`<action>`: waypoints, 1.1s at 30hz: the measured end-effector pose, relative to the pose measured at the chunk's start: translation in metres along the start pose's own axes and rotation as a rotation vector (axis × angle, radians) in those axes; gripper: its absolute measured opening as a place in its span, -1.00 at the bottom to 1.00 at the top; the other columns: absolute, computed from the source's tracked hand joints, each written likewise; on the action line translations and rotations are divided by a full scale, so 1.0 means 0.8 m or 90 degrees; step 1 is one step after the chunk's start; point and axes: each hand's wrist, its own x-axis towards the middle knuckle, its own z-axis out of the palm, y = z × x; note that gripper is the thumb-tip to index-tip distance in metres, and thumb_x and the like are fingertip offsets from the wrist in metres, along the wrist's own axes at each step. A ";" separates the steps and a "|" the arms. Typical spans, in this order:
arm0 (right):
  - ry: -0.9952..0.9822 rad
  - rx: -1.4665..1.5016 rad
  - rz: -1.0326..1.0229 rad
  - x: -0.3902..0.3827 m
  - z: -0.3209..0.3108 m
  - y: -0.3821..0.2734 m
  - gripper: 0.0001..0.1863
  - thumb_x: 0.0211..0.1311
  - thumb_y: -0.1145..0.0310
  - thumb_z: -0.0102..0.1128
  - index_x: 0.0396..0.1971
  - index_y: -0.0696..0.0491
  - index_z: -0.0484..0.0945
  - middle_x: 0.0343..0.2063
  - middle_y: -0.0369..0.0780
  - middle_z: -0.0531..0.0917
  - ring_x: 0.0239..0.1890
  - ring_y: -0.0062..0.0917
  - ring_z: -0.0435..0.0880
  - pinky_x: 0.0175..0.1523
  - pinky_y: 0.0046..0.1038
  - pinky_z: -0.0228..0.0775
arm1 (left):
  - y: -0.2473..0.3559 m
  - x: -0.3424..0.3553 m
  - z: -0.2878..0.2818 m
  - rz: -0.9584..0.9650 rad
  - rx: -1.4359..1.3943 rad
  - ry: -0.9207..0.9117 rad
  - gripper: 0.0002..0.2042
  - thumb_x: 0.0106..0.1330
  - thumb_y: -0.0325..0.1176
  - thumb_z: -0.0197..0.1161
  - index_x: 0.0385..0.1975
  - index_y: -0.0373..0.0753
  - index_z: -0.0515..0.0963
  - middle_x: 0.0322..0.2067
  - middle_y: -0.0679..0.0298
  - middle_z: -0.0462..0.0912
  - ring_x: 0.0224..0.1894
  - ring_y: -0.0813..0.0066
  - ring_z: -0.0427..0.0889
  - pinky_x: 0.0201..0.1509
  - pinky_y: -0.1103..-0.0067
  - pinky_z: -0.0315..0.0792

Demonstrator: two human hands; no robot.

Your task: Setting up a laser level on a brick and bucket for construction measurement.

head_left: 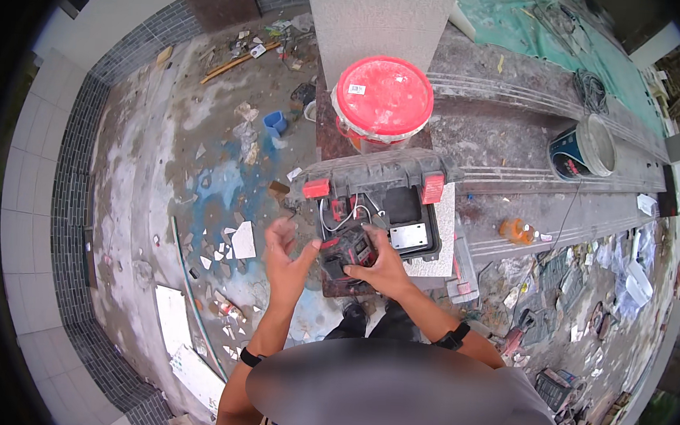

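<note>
Between my hands is a dark, boxy device point(343, 252) with red parts, dusty on top; its exact kind is unclear. My right hand point(387, 271) grips its right side, thumb and fingers around the edge. On the other side, my left hand point(284, 262) has its fingers spread, partly blurred, with the thumb tip close to or against the device. Just beyond them lies an open black tool case point(435, 232) with red latches point(432, 188). A white cable point(361, 208) and a pale metal plate point(408, 237) show inside it.
A white bucket with a red lid point(386, 94) stands behind the case. At right, another bucket point(595, 146) tilts on the stone steps point(484, 143). A blue container point(274, 123) and broken tile pieces point(243, 240) lie on the floor at left; more rubble covers the right side.
</note>
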 end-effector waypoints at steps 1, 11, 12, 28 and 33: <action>-0.020 -0.009 0.018 -0.009 0.014 -0.022 -0.02 -0.19 0.13 0.55 0.26 0.14 0.21 0.13 0.07 0.48 0.22 -0.15 0.47 0.28 -0.30 0.29 | -0.019 -0.023 -0.002 -0.131 -0.031 0.021 -0.24 0.19 -0.32 0.43 0.34 -0.29 0.15 0.02 0.05 0.49 0.00 0.26 0.56 0.19 0.40 0.41; -0.099 -0.391 -0.160 0.055 0.028 0.036 -0.35 0.13 0.08 0.28 0.16 0.14 0.44 0.15 0.03 0.47 0.21 -0.11 0.42 0.30 -0.22 0.26 | -0.079 -0.084 -0.061 -0.401 -0.421 0.025 -0.26 0.20 -0.34 0.42 0.34 -0.25 0.16 0.02 0.10 0.51 -0.03 0.36 0.59 0.06 0.47 0.52; -0.022 -0.503 -0.153 0.075 0.018 0.066 -0.39 0.10 0.11 0.31 0.13 0.08 0.47 0.16 -0.01 0.46 0.19 -0.11 0.42 0.29 -0.17 0.26 | -0.077 -0.087 -0.062 -0.409 -0.428 0.024 -0.29 0.21 -0.37 0.39 0.34 -0.26 0.17 0.03 0.10 0.52 -0.02 0.37 0.59 0.08 0.47 0.51; -0.047 -0.769 -0.152 0.122 0.010 0.098 -0.67 0.15 0.30 0.16 -0.05 -0.06 0.59 -0.03 -0.16 0.59 0.10 -0.27 0.51 0.21 -0.11 0.28 | -0.103 -0.142 -0.116 -0.421 -0.362 0.038 -0.33 0.19 -0.50 0.35 0.32 -0.24 0.23 -0.02 0.14 0.57 -0.06 0.41 0.61 0.02 0.50 0.54; -0.056 -0.836 -0.163 0.123 0.006 0.101 -0.65 0.15 0.33 0.12 -0.04 -0.01 0.60 -0.01 -0.14 0.58 0.11 -0.28 0.50 0.18 -0.11 0.29 | -0.097 -0.137 -0.109 -0.419 -0.387 0.022 -0.33 0.18 -0.51 0.36 0.32 -0.24 0.23 -0.02 0.14 0.57 -0.06 0.41 0.61 0.03 0.51 0.53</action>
